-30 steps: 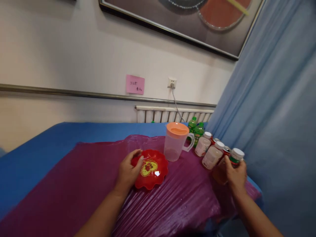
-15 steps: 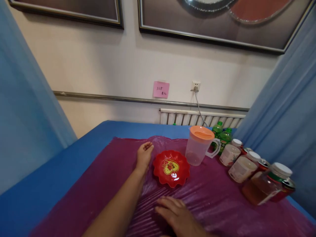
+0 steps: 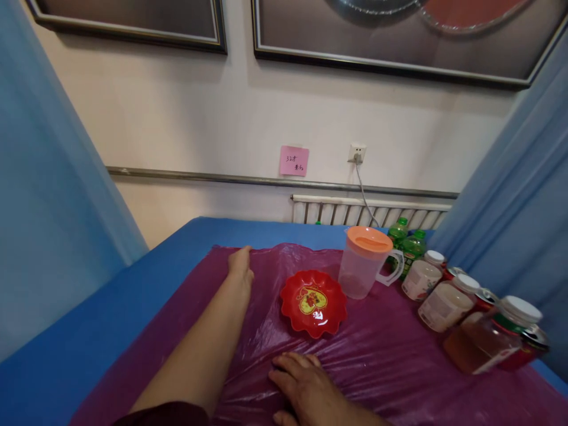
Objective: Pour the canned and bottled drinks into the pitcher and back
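Purple plastic film (image 3: 377, 355) covers much of the blue table. My left hand (image 3: 241, 264) is at the film's far edge, left of the red scalloped dish (image 3: 313, 303); its fingers are mostly hidden behind the hand. In front of the dish, my right hand (image 3: 304, 381) rests on the film with fingers spread, holding nothing. The dish has a yellow heart pattern in its middle. To its right stands a clear pitcher (image 3: 357, 272) with an orange lid and a handle.
Green bottles (image 3: 412, 248), white-capped jars (image 3: 446, 305) and red cans (image 3: 523, 349) stand along the right side. Blue curtains (image 3: 48, 177) hang at both sides. Behind the blue table (image 3: 177, 242) are a wall rail and a radiator (image 3: 328, 212).
My left hand has moved left and farther away to the film's edge. My right hand has shifted slightly left. Creases in the film have changed, and the whole view has moved slightly.
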Demonstrator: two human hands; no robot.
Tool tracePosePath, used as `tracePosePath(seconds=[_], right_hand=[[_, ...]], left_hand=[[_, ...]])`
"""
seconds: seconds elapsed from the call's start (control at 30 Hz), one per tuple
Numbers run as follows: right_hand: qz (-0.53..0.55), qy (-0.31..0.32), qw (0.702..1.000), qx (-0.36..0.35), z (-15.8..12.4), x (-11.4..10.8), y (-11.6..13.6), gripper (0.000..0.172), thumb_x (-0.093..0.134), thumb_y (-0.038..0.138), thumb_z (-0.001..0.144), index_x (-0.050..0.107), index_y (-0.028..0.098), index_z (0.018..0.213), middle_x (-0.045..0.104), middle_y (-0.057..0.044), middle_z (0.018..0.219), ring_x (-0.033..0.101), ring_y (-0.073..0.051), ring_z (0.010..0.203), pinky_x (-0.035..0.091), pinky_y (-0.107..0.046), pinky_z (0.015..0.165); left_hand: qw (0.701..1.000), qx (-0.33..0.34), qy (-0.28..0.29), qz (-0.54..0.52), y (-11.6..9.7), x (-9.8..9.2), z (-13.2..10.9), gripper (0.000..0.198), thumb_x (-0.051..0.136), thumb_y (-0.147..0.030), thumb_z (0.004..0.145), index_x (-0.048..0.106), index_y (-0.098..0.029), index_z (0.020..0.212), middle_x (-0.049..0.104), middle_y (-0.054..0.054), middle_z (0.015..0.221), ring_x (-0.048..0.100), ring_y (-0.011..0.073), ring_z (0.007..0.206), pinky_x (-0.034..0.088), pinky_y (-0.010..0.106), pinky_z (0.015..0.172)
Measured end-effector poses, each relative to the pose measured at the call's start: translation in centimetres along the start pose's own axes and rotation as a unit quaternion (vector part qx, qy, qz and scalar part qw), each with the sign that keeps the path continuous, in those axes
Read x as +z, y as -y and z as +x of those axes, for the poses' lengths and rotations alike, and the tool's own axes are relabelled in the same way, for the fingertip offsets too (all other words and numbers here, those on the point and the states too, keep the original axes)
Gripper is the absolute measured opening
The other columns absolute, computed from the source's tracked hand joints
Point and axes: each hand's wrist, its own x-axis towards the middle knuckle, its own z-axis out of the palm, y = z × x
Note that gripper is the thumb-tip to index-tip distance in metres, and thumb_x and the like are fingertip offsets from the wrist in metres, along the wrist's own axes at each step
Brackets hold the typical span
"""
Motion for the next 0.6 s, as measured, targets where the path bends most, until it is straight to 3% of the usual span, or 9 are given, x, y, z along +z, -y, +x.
tracePosePath(seconds=[0.2,0.37,0.47,0.6], right_hand=[[-0.017,0.017,0.999,-0.026,0.6,0.5,-0.8,0.066,0.063,0.054,0.091,0.048,0.024,0.148,0.044,-0.013,0.157,0.042,-0.034,0.142,0.036,-0.052,0.116],[-0.037,0.023,0.998,-0.052,1.3,1.2,-2.3,0.063,0.059,0.048,0.096,0.043,0.024,0.151,0.046,-0.013,0.155,0.048,-0.033,0.137,0.041,-0.053,0.112],[-0.041,0.017,0.996,-0.075,1.0,0.1,-3.1,0.05,0.052,0.04,0.101,0.045,0.029,0.149,0.05,-0.009,0.152,0.051,-0.03,0.133,0.042,-0.051,0.111],[-0.013,0.025,0.996,-0.08,-0.3,-2.8,-3.5,0.049,0.058,0.033,0.098,0.048,0.029,0.146,0.058,-0.006,0.146,0.057,-0.024,0.127,0.042,-0.039,0.111]], left_hand=[[0.999,0.011,0.024,0.022,-5.8,0.3,-0.3,0.035,0.065,-0.035,0.095,0.061,-0.017,0.125,0.063,0.01,0.128,0.065,0.0243,0.11,0.056,0.046,0.093],[0.997,0.06,0.04,-0.018,-10.2,-1.3,-1.3,0.015,0.075,-0.02,0.076,0.067,-0.018,0.089,0.07,0.005,0.109,0.063,0.0212,0.108,0.047,0.035,0.091],[0.993,0.072,0.088,-0.041,-10.4,-1.9,-3.5,0.017,0.075,-0.021,0.067,0.067,-0.02,0.081,0.072,0.004,0.1,0.066,0.0195,0.099,0.045,0.031,0.084],[0.981,0.076,0.172,-0.054,-8.7,-2.2,-7.2,0.025,0.078,-0.024,0.056,0.071,-0.018,0.08,0.073,0.005,0.096,0.066,0.0176,0.091,0.043,0.026,0.076]])
